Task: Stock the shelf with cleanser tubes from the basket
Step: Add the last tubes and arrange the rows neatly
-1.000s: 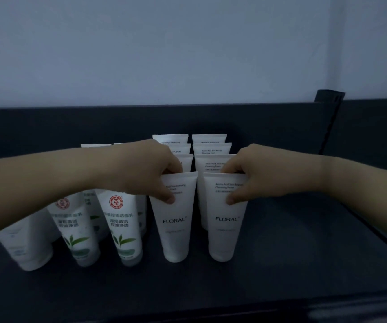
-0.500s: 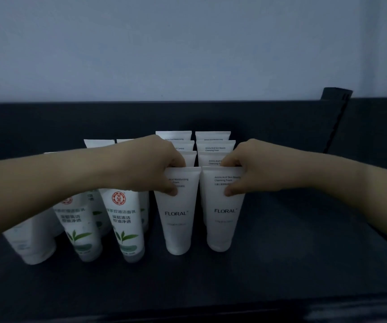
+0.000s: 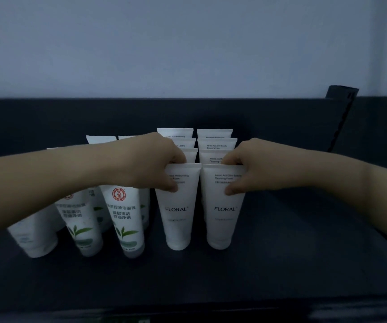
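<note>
Tubes (image 3: 175,132) stand cap-down on the shelf (image 3: 281,252). Nearest, the left hand (image 3: 155,166) pinches the top of the left tube (image 3: 178,220), the right hand (image 3: 246,169) the right tube (image 3: 223,220) at its three o'clock. Leaf tubes (image 3: 127,220) stand at nine o'clock. Rows (image 3: 216,143) behind, at twelve, suggest stocking is well along; the basket is unseen, so what remains is unclear.

rear tubes (image 3: 216,145) partly hidden, small print (image 3: 176,220) illegible

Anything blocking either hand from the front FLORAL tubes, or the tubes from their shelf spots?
Nothing visible. Left hand pinches the left FLORAL tube, right hand the right FLORAL tube; both stand cap-down on the shelf, fronting their rows.
</note>
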{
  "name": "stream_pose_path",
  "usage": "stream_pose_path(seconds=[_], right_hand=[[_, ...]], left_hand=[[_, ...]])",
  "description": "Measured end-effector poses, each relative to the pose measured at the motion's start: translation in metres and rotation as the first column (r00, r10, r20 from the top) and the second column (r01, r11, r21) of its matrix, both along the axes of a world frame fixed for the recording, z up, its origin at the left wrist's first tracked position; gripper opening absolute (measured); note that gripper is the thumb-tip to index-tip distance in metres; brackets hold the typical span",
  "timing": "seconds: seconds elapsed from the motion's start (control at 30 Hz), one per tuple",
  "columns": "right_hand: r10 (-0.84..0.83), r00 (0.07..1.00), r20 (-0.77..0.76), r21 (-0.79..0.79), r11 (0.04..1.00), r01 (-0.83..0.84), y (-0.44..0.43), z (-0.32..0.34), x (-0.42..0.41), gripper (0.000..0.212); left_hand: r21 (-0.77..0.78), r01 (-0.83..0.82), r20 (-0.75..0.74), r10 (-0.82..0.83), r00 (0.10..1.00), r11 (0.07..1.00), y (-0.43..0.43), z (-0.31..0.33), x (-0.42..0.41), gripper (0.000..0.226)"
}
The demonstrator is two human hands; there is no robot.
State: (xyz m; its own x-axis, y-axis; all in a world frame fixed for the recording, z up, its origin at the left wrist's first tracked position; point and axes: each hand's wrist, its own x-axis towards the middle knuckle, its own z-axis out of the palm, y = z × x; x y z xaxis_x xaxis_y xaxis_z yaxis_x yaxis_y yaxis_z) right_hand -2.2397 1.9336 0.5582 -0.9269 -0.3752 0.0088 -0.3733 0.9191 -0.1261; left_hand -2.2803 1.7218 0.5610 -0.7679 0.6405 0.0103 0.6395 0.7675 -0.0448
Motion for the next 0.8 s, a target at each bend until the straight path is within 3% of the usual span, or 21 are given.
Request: stream_pose_path(seconds=[0.27, 0.4, 0.57, 0.8], right_hand=[[0.043, 0.999, 0.019, -0.076, 0.996, -0.042, 0.002, 0.005, -0.003, 0.024], [0.077, 0.996, 0.036, -0.189, 0.98, -0.068, 0.002, 0.02, -0.006, 0.032], [0.14, 0.99, -0.026, -0.299, 0.944, -0.141, -0.007, 0.04, -0.009, 0.022], [0.131, 0.987, -0.095, -0.314, 0.937, -0.154, -0.051, 0.059, -0.022, 0.011]], left_hand=[[0.031, -0.042, 0.067, 0.04, 0.997, 0.999, -0.004, 0.005, 0.009, 0.027], [0.187, -0.111, 0.081, 0.097, 0.992, 0.976, -0.014, 0.024, 0.018, 0.031], [0.347, -0.237, 0.068, 0.227, 0.971, 0.908, -0.052, 0.047, 0.025, 0.019], [0.346, -0.31, 0.027, 0.32, 0.947, 0.886, -0.111, 0.056, -0.002, 0.015]])
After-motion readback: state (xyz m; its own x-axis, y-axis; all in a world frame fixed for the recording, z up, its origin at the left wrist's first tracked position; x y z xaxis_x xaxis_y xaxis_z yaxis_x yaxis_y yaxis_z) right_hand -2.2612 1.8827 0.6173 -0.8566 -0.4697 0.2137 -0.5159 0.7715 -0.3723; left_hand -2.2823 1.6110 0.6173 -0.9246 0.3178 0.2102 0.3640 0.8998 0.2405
